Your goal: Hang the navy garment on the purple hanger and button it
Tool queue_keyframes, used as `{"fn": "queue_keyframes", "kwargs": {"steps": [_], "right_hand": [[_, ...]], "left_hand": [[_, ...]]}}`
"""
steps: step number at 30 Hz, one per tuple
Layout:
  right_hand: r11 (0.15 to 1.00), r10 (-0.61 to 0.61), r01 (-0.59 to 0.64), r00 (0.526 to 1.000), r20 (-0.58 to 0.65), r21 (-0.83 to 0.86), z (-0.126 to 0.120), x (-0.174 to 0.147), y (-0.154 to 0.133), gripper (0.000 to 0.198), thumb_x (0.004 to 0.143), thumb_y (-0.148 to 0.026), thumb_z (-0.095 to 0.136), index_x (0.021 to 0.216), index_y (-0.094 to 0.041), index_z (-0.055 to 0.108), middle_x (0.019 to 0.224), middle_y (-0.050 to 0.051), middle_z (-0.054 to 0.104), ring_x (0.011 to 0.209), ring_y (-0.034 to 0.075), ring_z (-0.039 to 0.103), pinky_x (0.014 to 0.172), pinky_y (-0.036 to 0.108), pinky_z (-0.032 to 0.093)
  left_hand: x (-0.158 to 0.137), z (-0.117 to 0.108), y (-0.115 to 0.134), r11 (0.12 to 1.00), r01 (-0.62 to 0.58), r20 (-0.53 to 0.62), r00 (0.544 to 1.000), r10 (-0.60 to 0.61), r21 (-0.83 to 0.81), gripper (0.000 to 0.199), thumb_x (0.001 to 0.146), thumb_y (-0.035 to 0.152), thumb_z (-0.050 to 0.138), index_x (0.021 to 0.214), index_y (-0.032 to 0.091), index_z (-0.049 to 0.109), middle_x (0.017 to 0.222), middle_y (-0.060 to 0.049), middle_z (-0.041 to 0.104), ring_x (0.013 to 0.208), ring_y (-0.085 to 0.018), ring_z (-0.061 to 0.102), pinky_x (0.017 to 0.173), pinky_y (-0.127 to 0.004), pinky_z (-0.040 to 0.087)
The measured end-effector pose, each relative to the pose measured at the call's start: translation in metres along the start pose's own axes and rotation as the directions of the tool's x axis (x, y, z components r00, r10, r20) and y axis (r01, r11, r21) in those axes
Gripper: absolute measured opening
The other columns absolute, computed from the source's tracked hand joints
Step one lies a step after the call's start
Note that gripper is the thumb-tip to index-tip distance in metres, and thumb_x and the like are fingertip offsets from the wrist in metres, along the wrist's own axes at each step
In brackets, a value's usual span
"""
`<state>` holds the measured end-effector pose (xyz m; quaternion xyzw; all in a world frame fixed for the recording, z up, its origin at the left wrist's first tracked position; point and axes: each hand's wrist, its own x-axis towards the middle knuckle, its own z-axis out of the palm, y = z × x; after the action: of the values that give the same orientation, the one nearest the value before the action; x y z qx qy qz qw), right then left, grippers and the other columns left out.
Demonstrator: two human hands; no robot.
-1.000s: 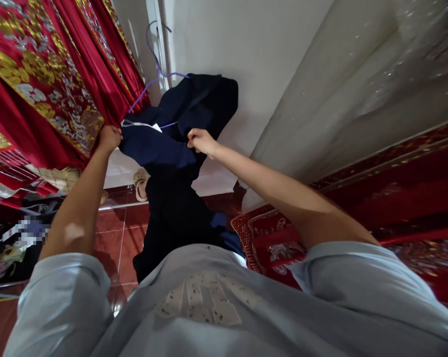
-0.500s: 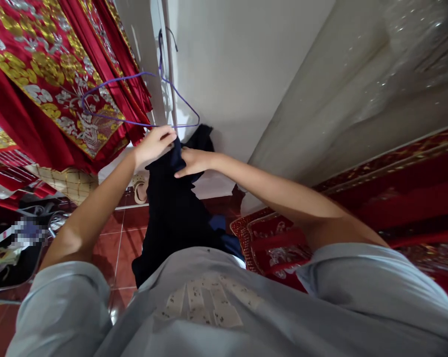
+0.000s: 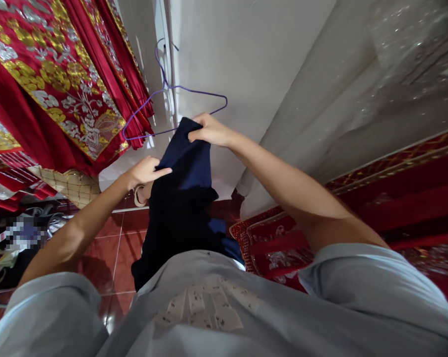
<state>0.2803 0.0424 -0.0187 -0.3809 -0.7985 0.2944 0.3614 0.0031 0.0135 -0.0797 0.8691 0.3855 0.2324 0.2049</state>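
Observation:
A dark navy garment (image 3: 188, 153), its exact kind unclear, is stretched between my two hands in front of the wall. My right hand (image 3: 209, 130) pinches its upper right corner, thumb on the near face. Lower down, my left hand (image 3: 147, 171) grips the left edge, with the thumb lying along the cloth and the other fingers behind it. A purple wire hanger (image 3: 196, 90) hangs by its hook just above. The cloth covers the middle of the hanger's bottom bar; whether it passes over the bar I cannot tell. Below, the garment merges with black cloth in front of my body.
Red cloths with gold and silver embroidery (image 3: 71, 84) hang at the left. A plastic-wrapped bulk (image 3: 320, 99) leans at the right, above a red beaded cloth (image 3: 268, 238). A beige shoe (image 3: 140, 195) lies by the wall on red floor tiles (image 3: 129, 253).
My right hand has risen with the garment's corner, and my left hand has moved down and left, spreading the cloth flat. The hanger has turned and shifted right.

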Motion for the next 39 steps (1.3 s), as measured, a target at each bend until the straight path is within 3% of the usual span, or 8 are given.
{"fn": "queue_keyframes", "kwargs": {"steps": [3, 8, 14, 19, 22, 28, 33, 39], "right_hand": [[0.946, -0.084, 0.035, 0.987, -0.140, -0.324, -0.001, 0.020, 0.020, 0.031, 0.074, -0.019, 0.065, 0.105, -0.017, 0.067, 0.106, 0.013, 0.071, 0.106, 0.035, 0.064, 0.101, 0.050, 0.050], [0.917, 0.050, -0.100, 0.989, -0.137, -0.387, 0.019, 0.049, 0.052, 0.015, 0.089, -0.023, 0.053, 0.094, -0.018, 0.066, 0.106, 0.014, 0.073, 0.107, 0.032, 0.066, 0.101, 0.046, 0.050], [0.894, 0.122, -0.228, 0.952, -0.280, -0.385, -0.007, 0.036, 0.058, 0.022, 0.086, -0.032, 0.060, 0.069, -0.019, 0.056, 0.080, 0.011, 0.065, 0.093, 0.031, 0.065, 0.089, 0.047, 0.053], [0.900, 0.150, -0.273, 0.926, -0.348, -0.339, -0.018, 0.034, 0.049, 0.028, 0.085, -0.037, 0.065, 0.066, -0.019, 0.055, 0.065, 0.008, 0.053, 0.084, 0.029, 0.064, 0.083, 0.047, 0.054], [0.929, 0.220, -0.307, 0.907, -0.360, -0.205, -0.007, 0.031, 0.037, 0.028, 0.084, -0.032, 0.065, 0.063, -0.020, 0.051, 0.063, 0.005, 0.049, 0.078, 0.026, 0.062, 0.079, 0.044, 0.055], [0.963, 0.239, -0.267, 0.917, -0.320, -0.045, 0.012, 0.017, 0.022, 0.021, 0.086, -0.028, 0.063, 0.068, -0.020, 0.057, 0.073, 0.007, 0.061, 0.085, 0.028, 0.066, 0.086, 0.047, 0.058], [0.981, 0.023, -0.123, 0.838, -0.546, -0.148, -0.025, 0.013, 0.032, 0.033, 0.080, -0.015, 0.071, 0.113, -0.022, 0.069, 0.124, 0.005, 0.071, 0.122, 0.027, 0.061, 0.113, 0.047, 0.048], [0.917, 0.324, -0.214, 0.892, -0.316, 0.336, -0.090, -0.003, 0.028, 0.007, 0.079, -0.009, 0.076, 0.085, -0.011, 0.075, 0.087, 0.008, 0.078, 0.082, 0.017, 0.069, 0.093, 0.041, 0.057]], "left_hand": [[-0.015, -0.031, -0.003, 0.972, -0.065, -0.057, 0.995, 0.079, 0.224, 0.040, 0.085, 0.051, 0.069, 0.065, 0.017, 0.064, 0.063, -0.004, 0.059, 0.065, -0.020, 0.059, 0.073, -0.034, 0.050], [-0.033, -0.051, 0.014, 0.998, 0.046, -0.032, 0.999, -0.044, 0.049, 0.035, 0.090, 0.049, 0.066, 0.093, 0.015, 0.073, 0.086, -0.005, 0.071, 0.078, -0.021, 0.064, 0.078, -0.032, 0.051], [-0.047, -0.054, -0.031, 0.915, 0.260, 0.111, 0.945, -0.307, 0.310, 0.041, 0.088, 0.045, 0.061, 0.057, 0.019, 0.052, 0.052, -0.002, 0.049, 0.055, -0.019, 0.051, 0.068, -0.033, 0.045], [-0.033, -0.070, -0.057, 0.944, 0.232, -0.221, 0.958, -0.180, 0.236, 0.025, 0.090, 0.038, 0.056, 0.073, 0.019, 0.058, 0.078, -0.009, 0.064, 0.088, -0.028, 0.065, 0.093, -0.041, 0.049], [-0.005, -0.084, -0.042, 0.987, 0.122, -0.460, 0.886, -0.063, 0.100, 0.020, 0.094, 0.038, 0.057, 0.096, 0.020, 0.063, 0.103, -0.010, 0.068, 0.111, -0.028, 0.063, 0.106, -0.042, 0.045], [0.071, -0.106, 0.005, 0.995, 0.042, -0.469, 0.883, 0.003, 0.085, 0.029, 0.098, 0.025, 0.067, 0.122, 0.015, 0.056, 0.107, -0.004, 0.069, 0.106, -0.020, 0.058, 0.115, -0.043, 0.037], [0.087, -0.120, 0.003, 0.977, 0.153, -0.409, 0.909, -0.080, 0.148, 0.013, 0.102, 0.029, 0.061, 0.102, 0.017, 0.061, 0.107, -0.007, 0.064, 0.110, -0.023, 0.050, 0.118, -0.046, 0.029], [0.069, -0.128, -0.013, 0.982, 0.124, -0.507, 0.861, -0.037, 0.140, 0.036, 0.097, 0.057, 0.062, 0.097, 0.021, 0.060, 0.099, -0.002, 0.063, 0.119, -0.019, 0.043, 0.114, -0.040, 0.026]]}}
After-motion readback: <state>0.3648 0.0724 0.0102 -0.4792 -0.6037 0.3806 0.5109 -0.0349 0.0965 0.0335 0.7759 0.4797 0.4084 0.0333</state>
